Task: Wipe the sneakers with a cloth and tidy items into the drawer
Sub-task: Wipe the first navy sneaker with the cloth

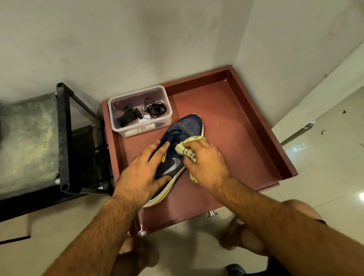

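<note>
Head view: reddish-brown drawer (259, 119) pulled open on the floor in a wall corner, black rack (64, 137) to its left. Clear box (140, 127) in the drawer's far-left corner holds a black gadget (129, 116) and a tangled cord (154, 109), just beside the shoe's toe. 1 navy sneaker (183, 133) lies in the drawer, long axis diagonal, toe far-right, heel near-left. Left hand (141, 175) spread flat, pressing the heel end. Right hand (204, 160) grips a yellowish cloth (185, 149) against the shoe's side.
</note>
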